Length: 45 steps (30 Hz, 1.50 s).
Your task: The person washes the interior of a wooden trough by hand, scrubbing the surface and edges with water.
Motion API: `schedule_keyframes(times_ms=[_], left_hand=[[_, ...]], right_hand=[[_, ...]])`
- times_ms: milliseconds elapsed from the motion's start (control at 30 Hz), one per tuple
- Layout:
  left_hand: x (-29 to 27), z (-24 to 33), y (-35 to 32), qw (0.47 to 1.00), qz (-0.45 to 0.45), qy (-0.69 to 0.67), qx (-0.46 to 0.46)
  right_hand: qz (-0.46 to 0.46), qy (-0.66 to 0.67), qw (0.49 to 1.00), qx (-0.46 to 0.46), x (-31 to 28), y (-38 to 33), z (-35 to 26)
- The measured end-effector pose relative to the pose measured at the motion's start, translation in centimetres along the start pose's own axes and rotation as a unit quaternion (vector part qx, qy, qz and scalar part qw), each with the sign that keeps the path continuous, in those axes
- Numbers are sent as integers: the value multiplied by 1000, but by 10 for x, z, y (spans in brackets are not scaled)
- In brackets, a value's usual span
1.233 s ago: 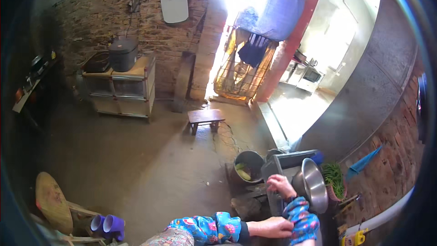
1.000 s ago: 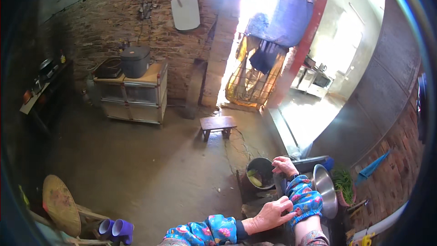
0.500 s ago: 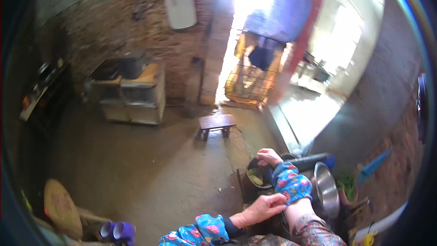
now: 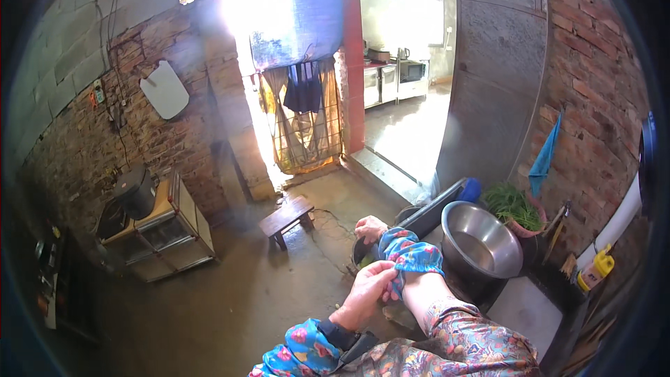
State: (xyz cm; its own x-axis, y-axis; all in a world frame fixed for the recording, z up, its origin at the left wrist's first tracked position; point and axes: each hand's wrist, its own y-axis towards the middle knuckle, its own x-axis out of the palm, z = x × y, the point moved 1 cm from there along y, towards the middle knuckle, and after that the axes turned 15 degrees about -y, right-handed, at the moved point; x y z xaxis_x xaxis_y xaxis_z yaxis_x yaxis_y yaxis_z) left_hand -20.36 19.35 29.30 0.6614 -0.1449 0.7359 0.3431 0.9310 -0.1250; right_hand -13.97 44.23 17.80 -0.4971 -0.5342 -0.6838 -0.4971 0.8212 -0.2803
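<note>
My left hand [image 4: 364, 294] pinches the elastic edge of a blue floral sleeve cover [image 4: 419, 257] worn on my right forearm. A like sleeve cover [image 4: 301, 343] sits on my left forearm, with a dark cuff at the wrist. Past the cover, my right hand [image 4: 371, 229] hangs bent at the wrist, fingers loosely curled and apart, with nothing visible in them. Under it stands a dark bucket [image 4: 359, 251], partly hidden, with something green inside. Right of my forearm is a wide steel basin [image 4: 481, 239]; its bottom looks shiny.
A small wooden stool [image 4: 287, 218] stands ahead on the wet floor. Leafy greens [image 4: 515, 207] fill a pot beyond the basin. A yellow bottle [image 4: 595, 269] stands by the right brick wall. At the left is a cabinet [image 4: 164, 230] with a dark pot [image 4: 136, 192] on it.
My view has swung to the right, bringing the basin, greens and yellow bottle further in. My left hand still grips the sleeve cover on my right forearm.
</note>
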Motion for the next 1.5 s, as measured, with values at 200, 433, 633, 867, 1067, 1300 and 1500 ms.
schedule_keyframes(times_ms=[200, 433, 633, 867, 1067, 1300, 1500], left_hand=[[58, 14, -1, 994, -15, 104, -37], [123, 8, -18, 929, -217, 292, 70], [143, 23, -42, 752, -241, 555, 261], [109, -4, -32, 856, -237, 436, 145], [98, -20, -8, 889, -145, 406, 153], [97, -31, 11, 923, 39, 348, 158], [80, -68, 40, 982, -21, 184, 28]], right_hand=[[29, -9, 999, -25, -8, 11, 11], [71, 79, 994, -3, -65, 25, 33], [120, 80, 986, -84, -98, 54, 1], [249, 36, 966, -64, -192, 99, 63], [348, 190, 913, -98, -246, 64, -15], [292, 188, 932, -105, -286, 40, -57], [317, 263, 908, -78, -296, 35, -34]])
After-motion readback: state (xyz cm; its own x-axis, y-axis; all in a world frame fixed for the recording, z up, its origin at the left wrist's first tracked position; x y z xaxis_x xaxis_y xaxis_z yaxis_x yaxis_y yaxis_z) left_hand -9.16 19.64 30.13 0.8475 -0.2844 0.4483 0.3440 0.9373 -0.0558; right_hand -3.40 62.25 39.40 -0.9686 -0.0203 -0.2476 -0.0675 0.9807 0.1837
